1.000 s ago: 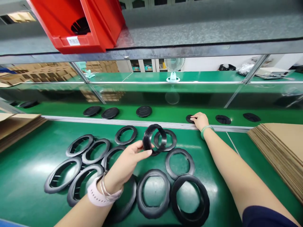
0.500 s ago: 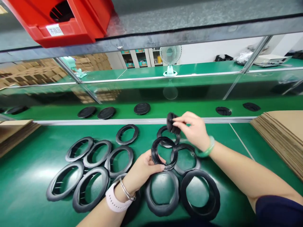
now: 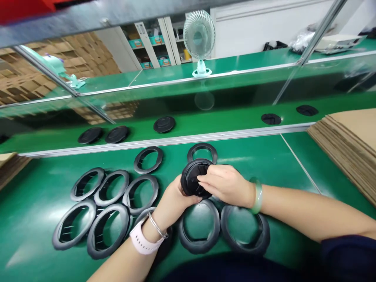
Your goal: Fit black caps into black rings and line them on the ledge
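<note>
My left hand (image 3: 172, 201) is wrapped round the edge of a black plastic ring (image 3: 185, 178), its thumb along the near rim. Inside that ring lies a black round disc (image 3: 194, 177), pinched near its middle by my right hand (image 3: 227, 183). Whether the disc is fully seated I cannot tell. Below the held pair, a thick black ring (image 3: 216, 231) lies on the green table, and another ring (image 3: 236, 250) is beside it. A thinner ring (image 3: 213, 152) shows just behind. One more ring is partly hidden under my left wrist.
Several black rings (image 3: 95, 235) lie on the table's left. Past a metal rail (image 3: 152, 141), a green belt (image 3: 205, 121) carries several black discs (image 3: 164, 124). Cardboard stacks (image 3: 346, 152) flank the table. A metal shelf edge (image 3: 117, 17) crosses above, and a fan (image 3: 199, 37) stands beyond.
My right hand has brought the disc down from above and into the ring in my left hand. The camera view has tilted lower and shifted, so the red bin has mostly left the picture.
</note>
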The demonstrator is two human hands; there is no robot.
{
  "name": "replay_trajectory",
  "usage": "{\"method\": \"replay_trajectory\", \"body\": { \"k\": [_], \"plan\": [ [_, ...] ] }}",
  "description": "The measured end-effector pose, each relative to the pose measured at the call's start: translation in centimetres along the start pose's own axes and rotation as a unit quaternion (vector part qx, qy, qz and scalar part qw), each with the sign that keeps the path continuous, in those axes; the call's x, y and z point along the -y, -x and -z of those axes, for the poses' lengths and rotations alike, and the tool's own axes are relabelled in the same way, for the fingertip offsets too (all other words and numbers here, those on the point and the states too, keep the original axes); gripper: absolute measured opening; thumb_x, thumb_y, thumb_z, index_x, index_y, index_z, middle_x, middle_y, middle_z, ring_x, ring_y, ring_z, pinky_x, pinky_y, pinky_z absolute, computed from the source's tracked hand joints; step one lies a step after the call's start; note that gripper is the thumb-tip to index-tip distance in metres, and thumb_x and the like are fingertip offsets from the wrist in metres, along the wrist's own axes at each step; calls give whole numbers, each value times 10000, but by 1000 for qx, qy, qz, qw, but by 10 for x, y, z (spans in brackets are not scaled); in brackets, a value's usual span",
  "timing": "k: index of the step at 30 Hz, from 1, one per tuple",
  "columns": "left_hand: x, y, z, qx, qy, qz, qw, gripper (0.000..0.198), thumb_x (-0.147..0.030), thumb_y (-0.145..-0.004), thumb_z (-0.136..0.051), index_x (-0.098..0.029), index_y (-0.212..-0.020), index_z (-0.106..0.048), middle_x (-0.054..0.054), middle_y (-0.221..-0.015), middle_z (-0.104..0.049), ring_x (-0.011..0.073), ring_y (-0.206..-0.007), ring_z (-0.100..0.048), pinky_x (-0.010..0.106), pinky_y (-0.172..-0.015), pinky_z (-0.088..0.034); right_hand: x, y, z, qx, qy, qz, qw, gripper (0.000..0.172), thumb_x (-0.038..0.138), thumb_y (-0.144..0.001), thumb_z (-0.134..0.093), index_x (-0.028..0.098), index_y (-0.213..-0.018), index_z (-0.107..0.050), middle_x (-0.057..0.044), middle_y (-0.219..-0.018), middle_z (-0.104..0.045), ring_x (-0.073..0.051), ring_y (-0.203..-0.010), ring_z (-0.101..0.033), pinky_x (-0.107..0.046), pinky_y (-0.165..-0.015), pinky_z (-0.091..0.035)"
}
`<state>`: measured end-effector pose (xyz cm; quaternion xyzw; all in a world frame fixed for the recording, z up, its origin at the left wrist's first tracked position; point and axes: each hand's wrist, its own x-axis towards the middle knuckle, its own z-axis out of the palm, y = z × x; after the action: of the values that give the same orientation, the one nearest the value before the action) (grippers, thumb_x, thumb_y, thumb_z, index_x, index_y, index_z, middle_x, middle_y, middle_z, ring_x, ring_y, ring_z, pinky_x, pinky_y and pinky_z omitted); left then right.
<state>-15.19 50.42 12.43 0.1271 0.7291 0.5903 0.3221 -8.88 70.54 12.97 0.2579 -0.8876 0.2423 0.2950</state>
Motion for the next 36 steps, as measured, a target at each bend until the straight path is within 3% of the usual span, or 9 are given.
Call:
{"method": "replay_trajectory", "body": {
  "k": [6,12,21,26,32,36],
  "plan": [
    [-7,7,-5,-30,1,7,1000,647,-226,-583,-872,-172,-1143,-551,58,-1098,-724,269,-1021,-689,404,-888,-573,2,-1,5,17,67,53,996,269,110,-1023,-411,115,-902,-651,-42,-741,-492,-174,-645,-420,-315,-576,-364],
    [-12,9,-6,-37,-23,11,999,629,-252,-574,-870,-175,-1109,-548,49,-1053,-725,272,-989,-694,389,-837,-585,4,-3,5,1,115,101,988,290,73,-1014,-394,137,-851,-626,-42,-739,-493,-169,-671,-440,-304,-593,-391],
    [-12,10,-6,-27,-9,20,999,683,-242,-607,-856,-188,-1198,-518,61,-1114,-709,264,-1019,-692,394,-865,-591,-1,1,-5,22,5,-32,999,221,202,-1029,-489,139,-911,-665,-50,-800,-539,-172,-693,-483,-307,-613,-383],
    [-13,11,-6,-12,-35,10,999,671,-243,-634,-845,-219,-1195,-478,53,-1183,-665,251,-1062,-668,353,-850,-586,1,-1,-3,57,-6,-64,996,193,204,-1014,-525,131,-917,-675,-66,-827,-579,-186,-722,-520,-311,-642,-407],
    [-17,13,-7,-20,-71,7,997,573,-250,-652,-833,-212,-1108,-488,12,-1035,-670,216,-961,-672,322,-805,-572,4,-3,4,90,-15,-86,992,92,185,-973,-614,127,-938,-676,-68,-857,-590,-194,-743,-540,-320,-675,-431],
    [-16,13,-6,-18,-82,12,996,582,-269,-651,-831,-210,-1114,-482,28,-1068,-673,233,-987,-670,339,-812,-573,5,-3,3,86,-29,-106,990,47,179,-953,-654,138,-944,-676,-59,-860,-598,-190,-753,-553,-316,-685,-438]
  ]
}}
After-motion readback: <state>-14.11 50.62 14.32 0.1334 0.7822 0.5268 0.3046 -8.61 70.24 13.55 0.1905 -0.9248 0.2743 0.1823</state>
